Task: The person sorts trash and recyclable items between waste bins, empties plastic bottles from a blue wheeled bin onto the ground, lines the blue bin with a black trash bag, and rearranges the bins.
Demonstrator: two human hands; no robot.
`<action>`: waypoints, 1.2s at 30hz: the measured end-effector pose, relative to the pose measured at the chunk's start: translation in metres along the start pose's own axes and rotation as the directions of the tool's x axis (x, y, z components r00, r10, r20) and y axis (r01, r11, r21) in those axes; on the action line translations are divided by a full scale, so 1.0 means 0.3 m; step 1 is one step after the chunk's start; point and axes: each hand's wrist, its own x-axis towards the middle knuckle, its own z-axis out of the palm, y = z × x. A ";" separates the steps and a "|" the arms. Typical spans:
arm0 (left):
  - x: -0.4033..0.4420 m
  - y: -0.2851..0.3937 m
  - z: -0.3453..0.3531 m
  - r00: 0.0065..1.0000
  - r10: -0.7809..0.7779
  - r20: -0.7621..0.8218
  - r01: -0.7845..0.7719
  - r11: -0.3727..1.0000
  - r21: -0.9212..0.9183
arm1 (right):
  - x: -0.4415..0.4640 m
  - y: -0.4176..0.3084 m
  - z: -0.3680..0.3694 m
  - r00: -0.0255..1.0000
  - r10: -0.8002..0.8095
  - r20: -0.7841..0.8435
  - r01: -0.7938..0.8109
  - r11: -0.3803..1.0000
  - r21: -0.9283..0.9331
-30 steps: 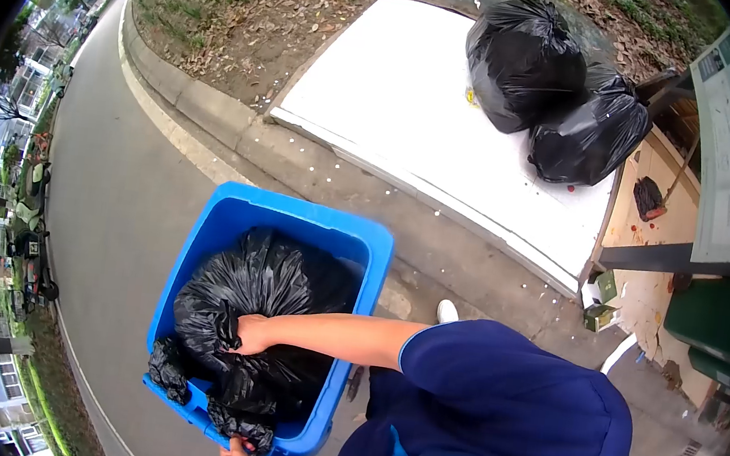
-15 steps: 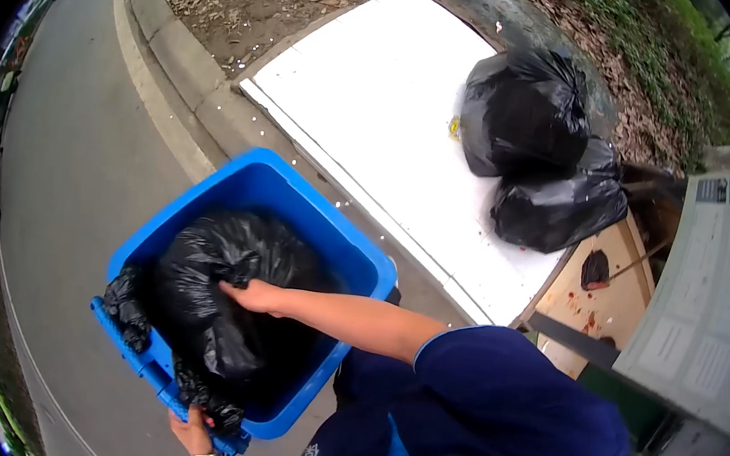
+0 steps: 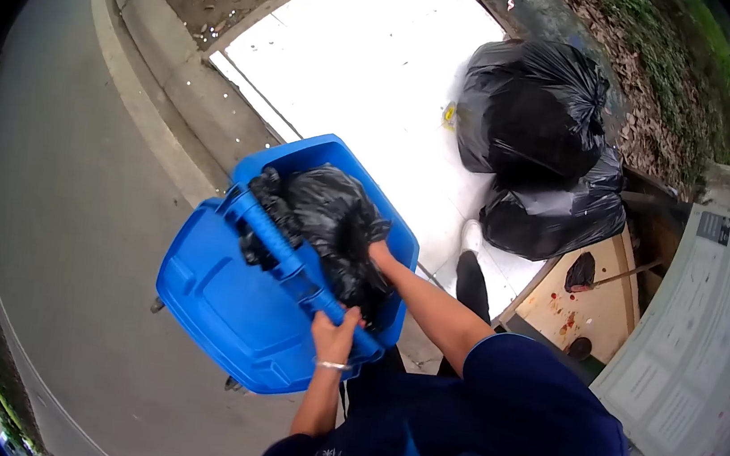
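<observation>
A blue wheeled bin (image 3: 410, 242) stands in front of me, with its lid (image 3: 222, 293) swung open toward the road. Inside it sits a full black garbage bag (image 3: 332, 202), and bunched black plastic (image 3: 267, 199) hangs over the edge near the hinge. My left hand (image 3: 334, 337), a band on its wrist, is closed around the bin's handle bar. My right hand (image 3: 377, 252) reaches into the bin and grips the bag at its gathered side; the fingertips are partly hidden by plastic.
Two full black bags, an upper one (image 3: 531, 112) and a lower one (image 3: 556, 214), rest on white tiles (image 3: 375, 58). A stained wooden board (image 3: 545, 307) and a printed sign panel (image 3: 695, 338) lie to the right. A curb (image 3: 148, 41) edges the road (image 3: 54, 193).
The bin has shifted right and turned toward the tiles, bringing its open lid into view. Both hands have moved right with it, still holding handle and bag. A foot now shows on the tiles.
</observation>
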 end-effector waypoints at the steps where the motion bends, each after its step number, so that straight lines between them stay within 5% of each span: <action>1: 0.029 -0.039 0.054 1.000 0.009 0.009 -0.009 1.000 0.003 | 0.008 0.056 0.013 1.000 0.025 0.003 -0.025 1.000 0.015; 9: 0.117 -0.259 0.227 0.997 0.080 -0.022 -0.066 0.924 0.377 | 0.047 0.226 0.193 0.991 0.136 0.002 -0.131 0.950 0.285; 18: 0.158 -0.176 0.157 0.995 0.012 -0.102 0.017 0.959 0.282 | 0.178 0.074 0.232 0.980 0.008 -0.200 0.139 0.690 0.710; 22: 0.181 -0.119 0.122 0.959 -0.044 -0.278 0.087 0.986 0.144 | 0.243 0.060 0.217 0.957 -0.068 -0.280 0.275 0.511 0.814; 25: 0.216 -0.169 0.151 0.870 0.083 -0.487 -0.042 0.995 0.095 | 0.223 0.122 0.184 0.948 -0.085 -0.307 0.312 0.442 0.841; 27: 0.241 -0.191 0.173 0.768 0.247 -0.591 -0.039 0.939 0.342 | 0.185 0.177 0.158 0.944 -0.080 -0.319 0.324 0.402 0.856; 30: 0.240 -0.155 0.200 0.691 0.283 -0.666 0.092 0.879 0.468 | 0.061 0.204 0.074 0.983 0.003 -0.184 0.168 0.394 0.904; 33: 0.248 -0.150 0.200 0.646 0.311 -0.697 0.168 0.833 0.528 | -0.043 0.229 -0.023 0.970 0.102 -0.219 0.167 0.377 0.911; 36: 0.256 -0.170 0.186 0.616 0.293 -0.731 0.188 0.847 0.498 | -0.101 0.347 -0.058 0.991 0.134 -0.008 -0.025 0.247 0.969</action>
